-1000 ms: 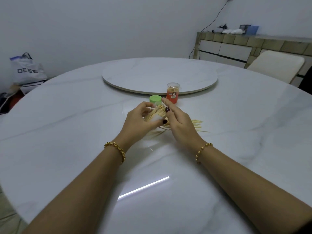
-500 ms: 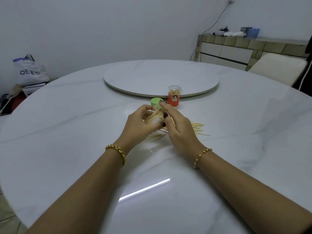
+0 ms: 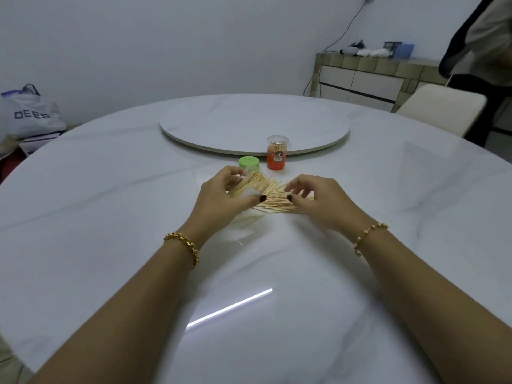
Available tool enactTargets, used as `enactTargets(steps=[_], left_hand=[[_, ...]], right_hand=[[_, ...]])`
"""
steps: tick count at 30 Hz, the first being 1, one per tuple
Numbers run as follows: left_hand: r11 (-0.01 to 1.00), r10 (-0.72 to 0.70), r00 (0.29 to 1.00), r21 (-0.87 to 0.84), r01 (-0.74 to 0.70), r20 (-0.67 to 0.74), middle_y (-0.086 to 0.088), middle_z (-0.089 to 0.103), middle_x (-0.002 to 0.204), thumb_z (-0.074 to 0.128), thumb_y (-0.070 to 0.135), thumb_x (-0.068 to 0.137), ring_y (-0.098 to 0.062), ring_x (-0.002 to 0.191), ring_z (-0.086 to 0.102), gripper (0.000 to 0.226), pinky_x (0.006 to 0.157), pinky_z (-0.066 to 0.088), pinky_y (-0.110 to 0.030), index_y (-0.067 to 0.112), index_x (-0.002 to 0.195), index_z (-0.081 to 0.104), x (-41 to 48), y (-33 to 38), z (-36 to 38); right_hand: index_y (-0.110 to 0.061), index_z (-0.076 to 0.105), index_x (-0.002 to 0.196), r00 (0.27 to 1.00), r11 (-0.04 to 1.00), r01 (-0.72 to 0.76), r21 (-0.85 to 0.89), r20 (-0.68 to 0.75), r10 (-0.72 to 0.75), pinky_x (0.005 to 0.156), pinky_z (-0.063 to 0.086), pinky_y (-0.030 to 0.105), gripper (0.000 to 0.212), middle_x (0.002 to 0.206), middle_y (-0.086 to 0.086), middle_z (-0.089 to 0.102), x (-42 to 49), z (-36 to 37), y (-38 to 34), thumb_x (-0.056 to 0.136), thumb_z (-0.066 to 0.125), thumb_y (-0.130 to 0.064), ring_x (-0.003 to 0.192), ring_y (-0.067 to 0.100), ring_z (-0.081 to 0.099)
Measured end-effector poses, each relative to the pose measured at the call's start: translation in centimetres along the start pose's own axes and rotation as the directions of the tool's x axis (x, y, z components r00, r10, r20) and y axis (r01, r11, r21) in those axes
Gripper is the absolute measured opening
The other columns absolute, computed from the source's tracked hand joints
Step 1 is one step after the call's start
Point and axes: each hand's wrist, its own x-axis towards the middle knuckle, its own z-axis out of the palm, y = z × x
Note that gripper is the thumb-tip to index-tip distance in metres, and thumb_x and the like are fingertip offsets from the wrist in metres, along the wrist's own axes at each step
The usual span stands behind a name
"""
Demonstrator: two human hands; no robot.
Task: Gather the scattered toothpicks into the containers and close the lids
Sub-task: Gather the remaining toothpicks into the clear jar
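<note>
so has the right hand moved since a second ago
Yes. The right hand has drawn rightward away from the left hand, now below and right of the orange container, over the loose toothpicks.

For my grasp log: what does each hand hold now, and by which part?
The left hand grips the tilted clear container by its side wall, thumb in front. The right hand is at the loose toothpicks; whether it pinches any cannot be told.
</note>
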Motion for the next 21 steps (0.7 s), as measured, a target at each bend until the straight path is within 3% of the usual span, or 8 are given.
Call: enactTargets(steps=[3, 8, 15, 18, 21], left_hand=[[1.0, 0.003, 1.0, 0.004, -0.003, 0.011, 0.003, 0.064, 0.112, 0.084, 0.03, 0.07, -0.008, 0.105, 0.059, 0.048, 0.074, 0.046, -0.006, 0.026, 0.11, 0.058, 0.0, 0.3, 0.0], [0.999, -0.001, 0.999, -0.039, 0.003, 0.048, 0.003, 0.061, 0.109, 0.084, 0.023, 0.07, -0.004, 0.098, 0.058, 0.046, 0.06, 0.046, -0.005, 0.024, 0.107, 0.058, -0.4, 0.5, 0.8], [0.999, -0.001, 0.999, -0.032, 0.003, 0.043, 0.006, 0.061, 0.106, 0.084, 0.022, 0.07, -0.001, 0.095, 0.058, 0.045, 0.058, 0.045, -0.004, 0.022, 0.107, 0.058, -0.5, 0.3, 0.7], [1.0, 0.0, 1.0, -0.006, 0.0, 0.015, 0.004, 0.063, 0.109, 0.084, 0.026, 0.069, -0.006, 0.1, 0.06, 0.047, 0.064, 0.045, -0.003, 0.024, 0.108, 0.058, -0.2, 0.0, 0.5], [1.0, -0.005, 1.0, 0.009, 0.004, 0.017, 0.004, 0.063, 0.111, 0.084, 0.029, 0.069, -0.008, 0.104, 0.06, 0.048, 0.071, 0.047, -0.006, 0.025, 0.109, 0.058, 0.0, -0.2, 0.4]], right_hand=[[-0.022, 0.067, 0.086, 0.994, 0.988, -0.056, -0.144, 0.083, 0.068, 0.056, 0.035, 0.01, 0.006, 0.08, -0.008, 0.061, -0.9, -1.8, 0.9, 0.083, 0.07, -0.025, 0.071, 0.007, 0.052], [-0.019, 0.069, 0.083, 0.972, 0.955, -0.124, -0.27, 0.161, 0.171, 0.057, 0.037, 0.015, 0.021, 0.082, -0.003, 0.063, -1.8, -3.2, 1.9, 0.075, 0.078, -0.037, 0.066, 0.003, 0.049], [-0.021, 0.072, 0.079, 0.969, 0.95, -0.124, -0.287, 0.172, 0.178, 0.056, 0.038, 0.015, 0.004, 0.083, -0.005, 0.063, -1.9, -2.4, 1.6, 0.081, 0.072, -0.024, 0.065, 0.003, 0.049], [-0.022, 0.07, 0.077, 0.973, 0.951, -0.104, -0.291, 0.168, 0.158, 0.054, 0.035, 0.013, 0.007, 0.079, -0.008, 0.06, -1.8, -2.0, 1.6, 0.083, 0.071, -0.021, 0.064, 0.001, 0.048], [-0.022, 0.067, 0.076, 0.987, 0.955, -0.072, -0.288, 0.116, 0.109, 0.059, 0.038, 0.02, 0.007, 0.083, -0.003, 0.06, -1.2, -1.0, 1.9, 0.081, 0.073, -0.02, 0.07, 0.008, 0.052]])
